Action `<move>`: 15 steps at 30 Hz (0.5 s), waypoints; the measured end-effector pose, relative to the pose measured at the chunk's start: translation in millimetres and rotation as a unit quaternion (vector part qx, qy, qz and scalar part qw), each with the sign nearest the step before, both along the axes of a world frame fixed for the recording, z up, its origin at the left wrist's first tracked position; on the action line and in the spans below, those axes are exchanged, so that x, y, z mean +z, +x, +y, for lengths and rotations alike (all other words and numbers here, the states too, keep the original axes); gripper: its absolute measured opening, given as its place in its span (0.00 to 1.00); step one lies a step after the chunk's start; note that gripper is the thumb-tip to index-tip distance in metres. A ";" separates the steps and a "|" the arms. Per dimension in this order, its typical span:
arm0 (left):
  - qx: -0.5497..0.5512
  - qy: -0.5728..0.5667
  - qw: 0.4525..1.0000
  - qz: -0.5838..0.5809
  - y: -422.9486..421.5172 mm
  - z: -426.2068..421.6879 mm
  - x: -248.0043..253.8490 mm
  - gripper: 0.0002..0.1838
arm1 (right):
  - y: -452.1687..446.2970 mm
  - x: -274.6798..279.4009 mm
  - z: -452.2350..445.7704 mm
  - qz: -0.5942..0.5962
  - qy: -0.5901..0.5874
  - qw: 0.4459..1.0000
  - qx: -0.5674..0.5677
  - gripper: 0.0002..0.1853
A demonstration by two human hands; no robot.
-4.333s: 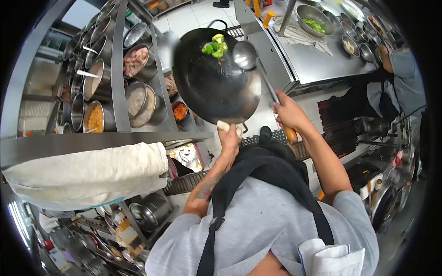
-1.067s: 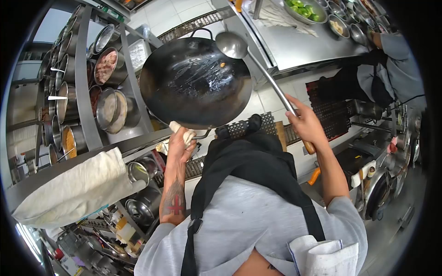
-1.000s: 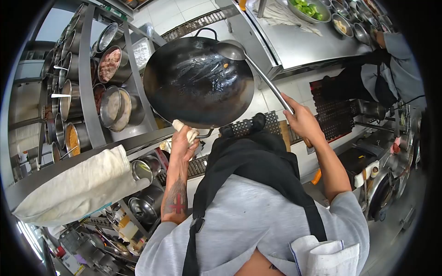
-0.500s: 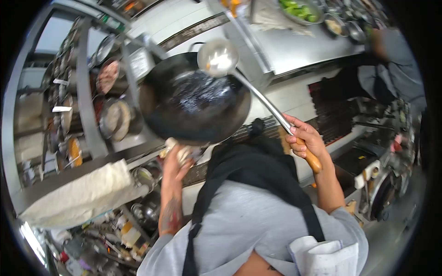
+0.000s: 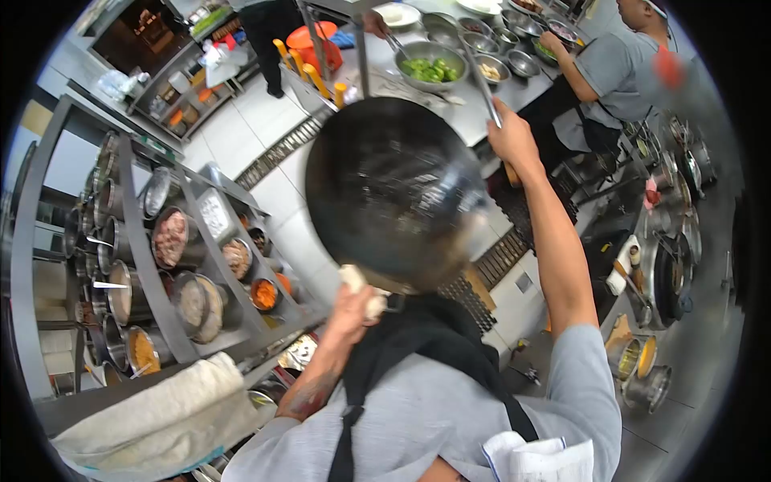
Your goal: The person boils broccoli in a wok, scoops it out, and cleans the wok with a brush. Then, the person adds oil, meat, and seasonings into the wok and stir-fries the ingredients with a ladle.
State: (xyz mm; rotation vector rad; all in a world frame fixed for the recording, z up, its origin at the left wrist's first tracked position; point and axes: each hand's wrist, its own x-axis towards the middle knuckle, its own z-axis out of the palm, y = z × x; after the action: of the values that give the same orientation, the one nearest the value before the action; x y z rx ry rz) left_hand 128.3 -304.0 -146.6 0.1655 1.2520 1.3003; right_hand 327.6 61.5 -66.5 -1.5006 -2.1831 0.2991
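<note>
Wok held: left hand grips cloth at rim; right hand closed around ladle, near worktop edge.

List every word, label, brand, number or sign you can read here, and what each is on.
None can be read.
Wok: no lettering visible; the picture is blurred there.
Tattoo on the left forearm: too blurred to make out any text.
White plastic bag in the background: too small to tell whether anything is printed.
</note>
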 end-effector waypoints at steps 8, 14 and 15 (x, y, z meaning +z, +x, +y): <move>-0.318 -0.028 0.948 -0.021 71.5 42.3 -57.2 0.13 | 95.8 17.1 -184.8 0.737 -0.424 0.514 0.110 0.18; -0.526 -0.035 0.850 0.022 138.7 32.9 -38.1 0.11 | 260.1 -38.6 -478.5 0.673 -0.277 0.660 -0.184 0.23; -0.578 -0.051 0.814 -0.005 160.2 32.9 -33.1 0.12 | 283.2 -54.9 -537.4 0.523 -0.127 0.743 -0.399 0.26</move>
State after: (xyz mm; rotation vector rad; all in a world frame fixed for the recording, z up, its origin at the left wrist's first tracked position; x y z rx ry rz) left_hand 288.5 -271.1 -179.7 0.7178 0.9038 0.1609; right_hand 610.8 -475.9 -121.4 -1.6390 -0.5544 0.8788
